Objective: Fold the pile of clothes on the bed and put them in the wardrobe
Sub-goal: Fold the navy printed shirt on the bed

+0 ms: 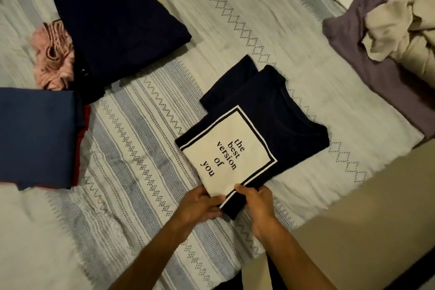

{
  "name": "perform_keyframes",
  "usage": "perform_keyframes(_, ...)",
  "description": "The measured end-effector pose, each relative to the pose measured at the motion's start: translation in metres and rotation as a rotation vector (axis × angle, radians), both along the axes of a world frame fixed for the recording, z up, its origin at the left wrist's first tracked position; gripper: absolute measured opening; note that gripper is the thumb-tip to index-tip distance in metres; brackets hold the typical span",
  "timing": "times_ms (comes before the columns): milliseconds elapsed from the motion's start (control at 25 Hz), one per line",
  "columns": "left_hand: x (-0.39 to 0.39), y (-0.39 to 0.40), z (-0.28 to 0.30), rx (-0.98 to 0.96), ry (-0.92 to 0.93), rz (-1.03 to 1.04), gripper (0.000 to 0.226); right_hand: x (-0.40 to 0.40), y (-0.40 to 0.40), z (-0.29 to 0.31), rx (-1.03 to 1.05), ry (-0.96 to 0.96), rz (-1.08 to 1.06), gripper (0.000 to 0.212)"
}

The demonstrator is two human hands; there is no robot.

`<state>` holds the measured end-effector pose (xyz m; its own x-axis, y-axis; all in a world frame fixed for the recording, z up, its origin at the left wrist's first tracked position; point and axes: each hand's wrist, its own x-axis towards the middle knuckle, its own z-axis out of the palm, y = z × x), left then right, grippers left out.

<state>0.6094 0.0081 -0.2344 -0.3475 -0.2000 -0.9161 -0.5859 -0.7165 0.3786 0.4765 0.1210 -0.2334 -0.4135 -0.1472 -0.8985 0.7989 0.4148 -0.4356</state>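
Observation:
A folded dark navy T-shirt (277,122) with a white printed square reading "the best version of you" lies on the bed's middle. My left hand (200,205) grips its near corner, thumb on the white print. Beside it, my right hand (255,202) pinches the same near edge, fingers curled over the dark hem. A larger folded navy garment (117,23) lies at the far left. At the far right an unfolded mauve garment (367,54) lies under a crumpled cream one (404,33).
The bed has a white and grey patterned cover (146,143). A pink crumpled cloth (53,59) lies beside the big navy garment. A blue folded piece over a red one (37,136) sits at the left edge. The bed's edge and floor (376,207) are at the lower right.

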Motion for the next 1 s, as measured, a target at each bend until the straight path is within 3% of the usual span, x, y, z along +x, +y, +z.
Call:
perform_keyframes(120, 0.029, 0.024, 0.001, 0.023, -0.063, -0.190, 0.047, -0.017, 0.057, 0.002, 0.142, 0.071, 0.187, 0.032)
perform_keyframes(280, 0.049, 0.008, 0.006, -0.570, -0.203, -0.132, 0.037, -0.042, 0.120, 0.006, 0.233, 0.094, 0.456, 0.086)
perform_keyframes(360, 0.037, -0.013, 0.012, -0.698, -0.119, -0.067, 0.032, -0.047, 0.123, 0.019, 0.272, 0.146, 0.563, 0.066)
perform_keyframes(440, 0.010, -0.037, 0.013, -0.688, -0.024, -0.155, 0.038, -0.051, 0.120, 0.023, 0.354, 0.390, 0.523, 0.046)
perform_keyframes(560, -0.040, -0.062, 0.007, -0.618, -0.003, -0.297, 0.052, -0.055, 0.090, 0.030, 0.368, 0.817, 0.429, 0.050)
perform_keyframes(640, -0.071, -0.071, 0.001, -0.640, -0.038, -0.301, 0.049, -0.066, 0.062, 0.034, 0.268, 0.967, 0.556, 0.051)
perform_keyframes(720, -0.090, -0.076, -0.008, -0.650, -0.080, -0.241, 0.050, -0.081, 0.023, 0.040, 0.124, 1.037, 0.863, 0.058)
perform_keyframes(880, -0.092, -0.079, -0.027, -0.786, -0.099, -0.221, 0.070, -0.132, -0.073, 0.030, 0.092, 1.283, 1.691, 0.089)
perform_keyframes(1000, -0.091, -0.078, -0.029, -0.798, -0.113, -0.157, 0.064, -0.154, -0.135, 0.021, 0.066, 1.258, 2.234, 0.087)
